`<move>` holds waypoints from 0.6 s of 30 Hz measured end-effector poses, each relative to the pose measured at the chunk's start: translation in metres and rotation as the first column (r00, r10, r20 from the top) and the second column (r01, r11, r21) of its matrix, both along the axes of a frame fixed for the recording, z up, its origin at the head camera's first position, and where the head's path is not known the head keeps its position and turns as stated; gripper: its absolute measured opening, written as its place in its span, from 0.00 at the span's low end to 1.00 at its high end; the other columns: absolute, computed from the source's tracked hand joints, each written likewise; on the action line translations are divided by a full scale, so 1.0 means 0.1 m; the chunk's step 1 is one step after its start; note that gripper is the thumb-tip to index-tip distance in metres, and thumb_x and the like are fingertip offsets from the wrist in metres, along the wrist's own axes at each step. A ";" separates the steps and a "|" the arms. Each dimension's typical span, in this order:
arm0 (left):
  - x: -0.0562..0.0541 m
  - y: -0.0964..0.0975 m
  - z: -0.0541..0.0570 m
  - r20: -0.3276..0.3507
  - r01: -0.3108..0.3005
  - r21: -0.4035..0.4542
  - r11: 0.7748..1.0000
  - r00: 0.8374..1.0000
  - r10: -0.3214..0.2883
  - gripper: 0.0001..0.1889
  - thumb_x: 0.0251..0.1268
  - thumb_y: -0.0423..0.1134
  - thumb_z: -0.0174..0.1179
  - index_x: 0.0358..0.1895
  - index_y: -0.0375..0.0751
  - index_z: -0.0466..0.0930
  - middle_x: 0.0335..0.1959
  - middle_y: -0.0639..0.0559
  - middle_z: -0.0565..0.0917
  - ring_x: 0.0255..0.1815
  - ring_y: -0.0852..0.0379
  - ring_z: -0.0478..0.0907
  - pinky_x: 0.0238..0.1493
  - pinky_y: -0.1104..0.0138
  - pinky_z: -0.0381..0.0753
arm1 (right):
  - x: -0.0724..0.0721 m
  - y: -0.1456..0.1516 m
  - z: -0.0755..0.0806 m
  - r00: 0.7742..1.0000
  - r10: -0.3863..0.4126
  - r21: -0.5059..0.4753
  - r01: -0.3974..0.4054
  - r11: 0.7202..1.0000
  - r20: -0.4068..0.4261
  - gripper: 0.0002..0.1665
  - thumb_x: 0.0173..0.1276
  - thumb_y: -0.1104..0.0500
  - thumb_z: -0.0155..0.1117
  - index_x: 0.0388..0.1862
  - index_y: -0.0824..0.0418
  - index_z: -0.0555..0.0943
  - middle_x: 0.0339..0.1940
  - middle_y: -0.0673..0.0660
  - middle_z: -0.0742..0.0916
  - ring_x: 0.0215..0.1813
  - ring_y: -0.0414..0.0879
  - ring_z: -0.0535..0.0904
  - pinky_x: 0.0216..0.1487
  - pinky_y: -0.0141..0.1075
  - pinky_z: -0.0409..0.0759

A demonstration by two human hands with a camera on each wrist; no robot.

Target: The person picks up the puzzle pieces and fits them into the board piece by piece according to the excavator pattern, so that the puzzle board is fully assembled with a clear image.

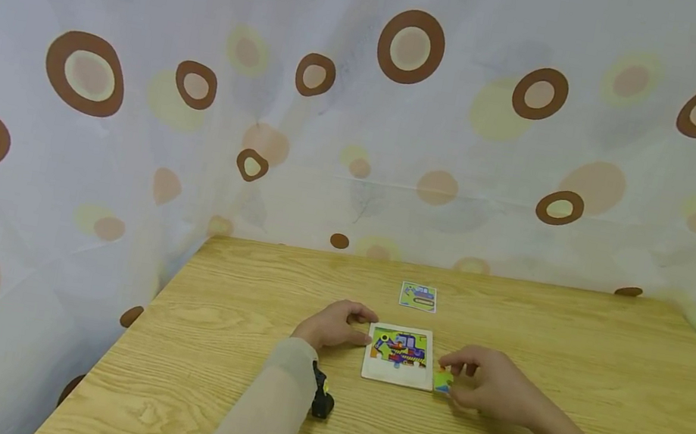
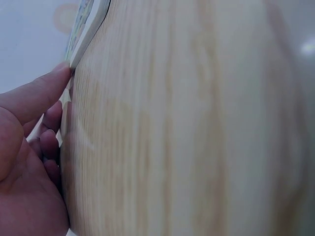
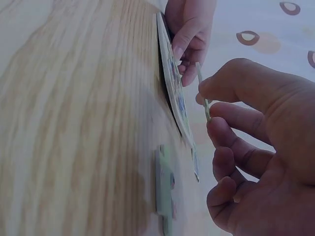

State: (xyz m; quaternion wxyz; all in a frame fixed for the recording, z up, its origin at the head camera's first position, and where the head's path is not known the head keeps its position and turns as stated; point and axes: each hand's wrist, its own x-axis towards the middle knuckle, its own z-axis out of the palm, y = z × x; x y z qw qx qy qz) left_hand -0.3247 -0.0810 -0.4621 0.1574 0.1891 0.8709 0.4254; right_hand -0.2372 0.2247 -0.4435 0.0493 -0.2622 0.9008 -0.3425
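Note:
A square, pale-framed puzzle board (image 1: 397, 375) lies on the wooden table, with a purple, yellow and red digger picture filling its upper part and bare white below. My left hand (image 1: 340, 325) rests at the board's left edge, thumb touching the rim in the left wrist view. At the right edge, my right hand (image 1: 492, 386) pinches a small puzzle piece (image 3: 202, 91) between thumb and fingertips, seen edge-on in the right wrist view. From the head, green and blue show on the puzzle piece (image 1: 443, 381) by those fingers.
A picture card (image 1: 419, 297) with a similar digger lies behind the board. Loose green puzzle pieces (image 3: 165, 191) lie on the table below my right hand. A spotted curtain (image 1: 362, 135) hangs behind the table (image 1: 236, 306).

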 end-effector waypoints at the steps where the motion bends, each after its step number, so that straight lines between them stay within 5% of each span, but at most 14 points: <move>1: 0.00 0.00 0.00 0.001 0.000 0.001 1.000 1.000 0.000 0.18 0.64 0.36 0.68 0.57 0.47 0.82 0.54 0.53 0.78 0.57 0.54 0.72 0.61 0.58 0.69 | 0.00 -0.02 0.01 1.000 -0.001 -0.001 0.001 1.000 -0.004 0.23 0.60 0.59 0.73 0.55 0.59 0.84 0.38 0.48 0.81 0.40 0.46 0.73 0.35 0.35 0.73; 18: -0.01 -0.01 0.00 -0.017 0.013 0.000 1.000 1.000 -0.013 0.19 0.64 0.35 0.68 0.58 0.44 0.82 0.54 0.52 0.78 0.57 0.53 0.72 0.62 0.57 0.69 | -0.12 -0.40 0.05 0.999 0.034 -0.043 -0.034 0.998 -0.020 0.19 0.60 0.58 0.73 0.51 0.59 0.84 0.39 0.47 0.81 0.44 0.50 0.74 0.42 0.42 0.76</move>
